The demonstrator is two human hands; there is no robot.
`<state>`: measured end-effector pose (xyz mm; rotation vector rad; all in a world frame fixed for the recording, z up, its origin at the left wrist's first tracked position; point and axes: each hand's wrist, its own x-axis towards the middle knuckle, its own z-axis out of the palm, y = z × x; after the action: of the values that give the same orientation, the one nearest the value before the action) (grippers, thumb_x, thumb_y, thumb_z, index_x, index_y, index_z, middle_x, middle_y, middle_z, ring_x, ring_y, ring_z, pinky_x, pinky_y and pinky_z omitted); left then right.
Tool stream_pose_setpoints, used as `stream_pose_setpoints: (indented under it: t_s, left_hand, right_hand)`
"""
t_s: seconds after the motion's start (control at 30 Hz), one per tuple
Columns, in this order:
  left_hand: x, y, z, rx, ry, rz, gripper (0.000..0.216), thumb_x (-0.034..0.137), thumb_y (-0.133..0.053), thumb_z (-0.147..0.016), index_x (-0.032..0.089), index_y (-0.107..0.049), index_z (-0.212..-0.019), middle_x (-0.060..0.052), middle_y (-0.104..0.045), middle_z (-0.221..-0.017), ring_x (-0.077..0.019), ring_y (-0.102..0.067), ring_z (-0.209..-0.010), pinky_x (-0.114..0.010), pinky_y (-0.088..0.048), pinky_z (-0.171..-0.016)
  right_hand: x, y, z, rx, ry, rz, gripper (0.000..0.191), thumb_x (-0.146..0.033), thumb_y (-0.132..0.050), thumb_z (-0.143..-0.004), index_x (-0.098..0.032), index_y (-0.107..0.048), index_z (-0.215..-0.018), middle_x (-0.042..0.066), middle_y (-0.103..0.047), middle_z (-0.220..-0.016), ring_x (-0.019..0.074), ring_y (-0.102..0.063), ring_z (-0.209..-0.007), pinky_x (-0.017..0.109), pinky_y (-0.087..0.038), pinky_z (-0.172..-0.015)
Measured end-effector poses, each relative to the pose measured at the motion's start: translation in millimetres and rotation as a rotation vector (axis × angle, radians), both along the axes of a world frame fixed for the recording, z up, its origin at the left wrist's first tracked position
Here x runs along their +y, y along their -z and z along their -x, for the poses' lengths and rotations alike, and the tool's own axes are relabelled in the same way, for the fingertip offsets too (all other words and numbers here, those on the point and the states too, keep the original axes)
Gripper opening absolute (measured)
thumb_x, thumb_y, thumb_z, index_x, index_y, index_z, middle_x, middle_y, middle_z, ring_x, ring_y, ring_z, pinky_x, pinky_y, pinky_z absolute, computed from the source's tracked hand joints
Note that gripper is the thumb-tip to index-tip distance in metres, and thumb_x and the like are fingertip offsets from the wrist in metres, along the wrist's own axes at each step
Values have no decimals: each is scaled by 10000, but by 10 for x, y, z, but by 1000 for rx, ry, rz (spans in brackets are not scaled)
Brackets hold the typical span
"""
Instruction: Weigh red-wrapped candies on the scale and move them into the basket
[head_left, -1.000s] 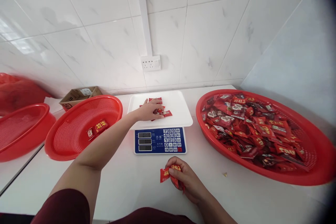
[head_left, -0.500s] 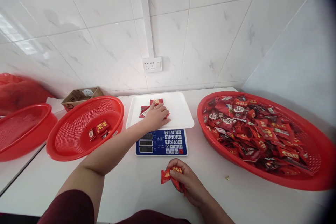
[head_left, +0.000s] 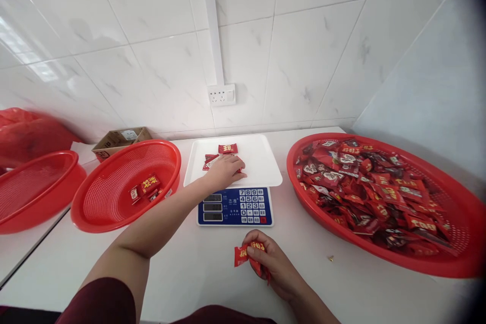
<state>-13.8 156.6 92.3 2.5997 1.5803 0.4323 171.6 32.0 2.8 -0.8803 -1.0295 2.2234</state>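
Observation:
My left hand (head_left: 224, 172) reaches over the white weighing tray (head_left: 261, 164) of a scale, its fingers curled down onto small red snack packets; a bit of red shows by the fingertips. Beside it on the tray lie a red packet with yellow lettering (head_left: 228, 149) and another partly covered packet (head_left: 209, 161). Below the tray is the scale's blue keypad panel (head_left: 232, 215). In front of the scale, my right hand (head_left: 273, 263) is closed around several red snack packets (head_left: 240, 255), one sticking out past the thumb.
At right stands a large red basket (head_left: 304, 195) heaped with red packets. A red basket (head_left: 94, 182) with a few packets is at left, near another red basket (head_left: 38, 182), a cardboard box (head_left: 110, 143) and a red bag (head_left: 34, 134). A tiny gold-coloured bit (head_left: 330, 258) lies on the table.
My left hand's fingers have drawn in slightly over the packets on the tray. My right hand keeps its hold, and the whole view has shifted a little.

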Motion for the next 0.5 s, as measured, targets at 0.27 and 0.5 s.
stream_pose_setpoints:
  t_s: [0.27,0.5]
  left_hand:
    - [96,-141,142,-161,-287,-106,249,283,-342,-923,222,-559,-1027,-28,-668,-952,-182,-610,-858,-292,-455,-743]
    - [304,-181,464,-215,-426,-82,262,331,-357,-907,234,-497,-1106,-9,-649,-870,-152,-614,-742,-257,-467,-681]
  right_hand:
    - [-2,-18,3,-5,-1,5,401,-490,-703,-646,-187,-499,-812,-95,-428,-414,42,-270,-366,190,-156,-388]
    - [0,14,4,4,-17,4,405,-496,-703,-645,-192,-494,-811,-102,-414,-408,42,-259,-360,186,-168,-383]
